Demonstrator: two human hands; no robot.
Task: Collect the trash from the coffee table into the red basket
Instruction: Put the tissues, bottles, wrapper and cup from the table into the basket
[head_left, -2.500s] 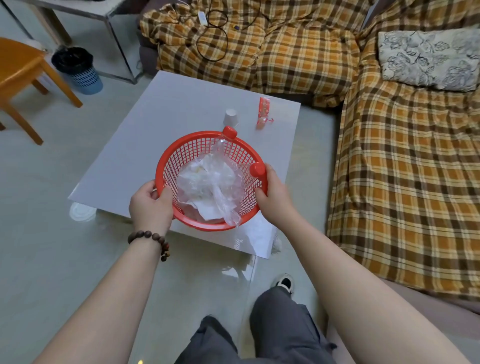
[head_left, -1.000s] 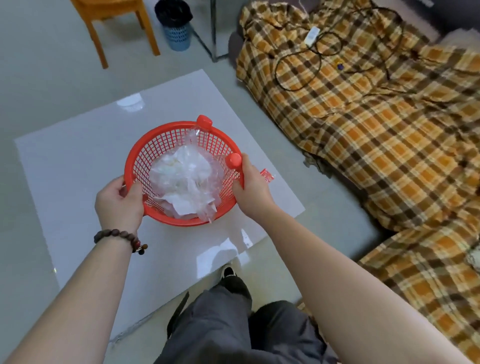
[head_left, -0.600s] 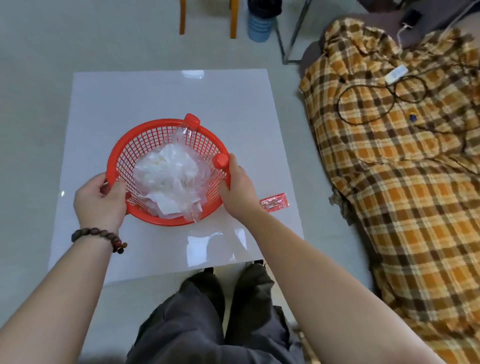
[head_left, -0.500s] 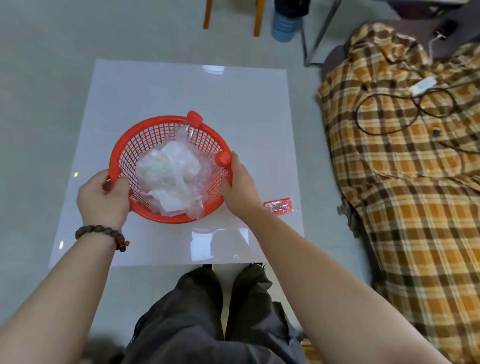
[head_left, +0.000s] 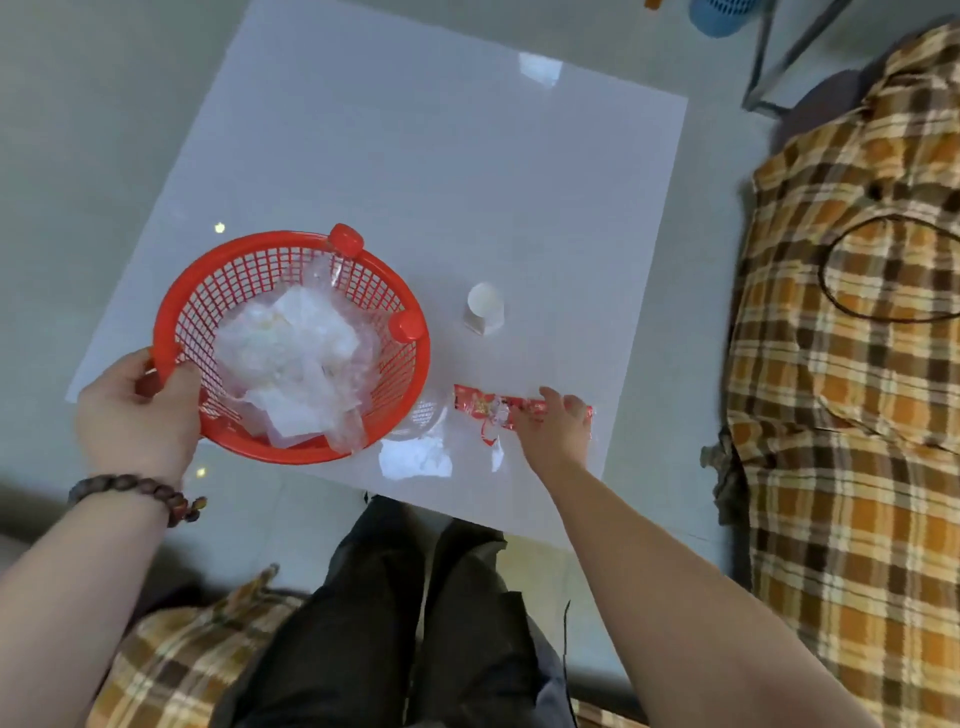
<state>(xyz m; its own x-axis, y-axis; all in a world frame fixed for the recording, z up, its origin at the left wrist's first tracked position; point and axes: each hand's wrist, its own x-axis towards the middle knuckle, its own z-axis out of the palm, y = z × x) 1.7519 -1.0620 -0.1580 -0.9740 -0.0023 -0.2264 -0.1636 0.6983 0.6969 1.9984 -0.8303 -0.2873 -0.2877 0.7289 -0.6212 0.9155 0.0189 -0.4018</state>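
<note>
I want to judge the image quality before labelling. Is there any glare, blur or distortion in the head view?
In the head view, the glossy coffee table shows bright glare patches near its far edge and beside the red basket. The right hand and the red wrapper are slightly motion-blurred. The left hand is sharper. Wide-angle distortion stretches the forearms at the frame's bottom.

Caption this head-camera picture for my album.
Left hand holds the red basket of trash; right hand reaches the red wrapper.

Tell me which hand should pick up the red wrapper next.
Right. The right hand already rests on the red wrapper on the coffee table, while the left hand grips the red basket rim.
</note>
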